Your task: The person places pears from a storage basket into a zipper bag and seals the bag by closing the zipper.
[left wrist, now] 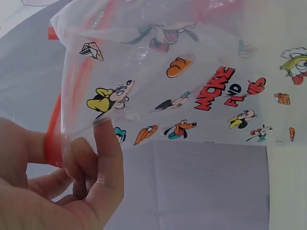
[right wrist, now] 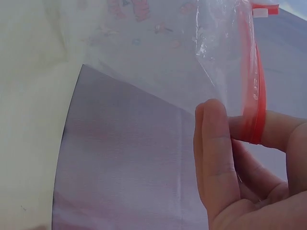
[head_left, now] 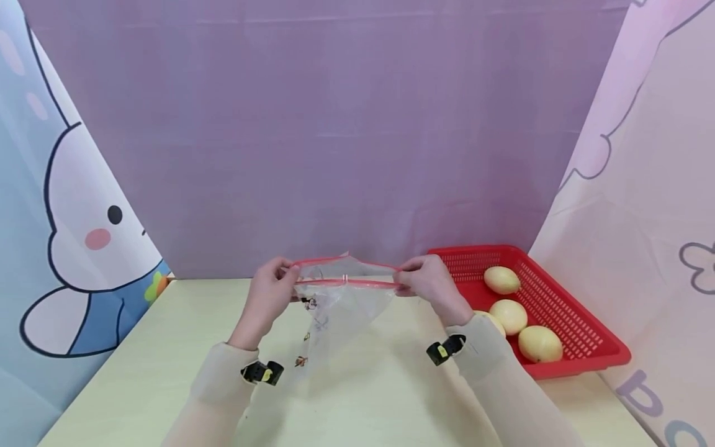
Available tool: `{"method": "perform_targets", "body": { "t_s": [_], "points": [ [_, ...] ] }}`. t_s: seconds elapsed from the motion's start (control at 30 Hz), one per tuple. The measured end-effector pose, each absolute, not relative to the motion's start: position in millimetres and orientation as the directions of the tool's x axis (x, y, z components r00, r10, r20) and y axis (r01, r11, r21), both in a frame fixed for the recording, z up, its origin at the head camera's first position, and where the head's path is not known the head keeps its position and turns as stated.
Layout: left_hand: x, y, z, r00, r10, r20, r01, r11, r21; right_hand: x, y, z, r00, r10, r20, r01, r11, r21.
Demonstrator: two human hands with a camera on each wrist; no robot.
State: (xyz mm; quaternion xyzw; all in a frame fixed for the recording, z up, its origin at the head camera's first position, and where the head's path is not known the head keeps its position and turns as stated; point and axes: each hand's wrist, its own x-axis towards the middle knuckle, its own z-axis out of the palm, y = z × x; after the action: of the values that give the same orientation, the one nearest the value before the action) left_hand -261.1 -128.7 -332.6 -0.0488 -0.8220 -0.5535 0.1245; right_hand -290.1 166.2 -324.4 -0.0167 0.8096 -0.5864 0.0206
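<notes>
Clear zip bag (head_left: 354,310) with red edging and little cartoon prints is hanging just below centre in the head view, mouth spread apart. Left hand (head_left: 270,295) pinches one end of the opening, right hand (head_left: 429,282) pinches the other. Red basket (head_left: 581,307) at lower right's got some pale yellow fruits (head_left: 540,344) in it.
</notes>
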Motion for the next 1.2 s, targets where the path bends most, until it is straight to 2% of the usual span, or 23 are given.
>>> {"method": "perform_targets", "body": {
  "t_s": [0.27, 0.57, 0.7, 0.87, 1.2],
  "points": [
    [-264, -119, -329, -0.966, -0.006, 0.257, 0.24, 0.333, 0.912, -292, 167, -319, -0.994, -0.111, 0.017, -0.053, 0.328, -0.943],
    [-267, -112, -332, -0.956, 0.011, 0.294, 0.285, 0.285, 0.915, -296, 165, -313, -0.982, -0.182, 0.047, -0.122, 0.426, -0.897],
    [-267, -108, -331, -0.951, 0.022, 0.308, 0.301, 0.288, 0.909, -296, 165, -312, -0.967, -0.24, 0.091, -0.209, 0.53, -0.821],
    [-268, -105, -330, -0.952, 0.035, 0.303, 0.299, 0.301, 0.905, -294, 170, -309, -0.938, -0.323, 0.126, -0.304, 0.594, -0.745],
    [-267, -104, -332, -0.956, 0.049, 0.289, 0.289, 0.313, 0.905, -288, 197, -308, -0.924, -0.358, 0.137, -0.372, 0.752, -0.545]
  ]
}}
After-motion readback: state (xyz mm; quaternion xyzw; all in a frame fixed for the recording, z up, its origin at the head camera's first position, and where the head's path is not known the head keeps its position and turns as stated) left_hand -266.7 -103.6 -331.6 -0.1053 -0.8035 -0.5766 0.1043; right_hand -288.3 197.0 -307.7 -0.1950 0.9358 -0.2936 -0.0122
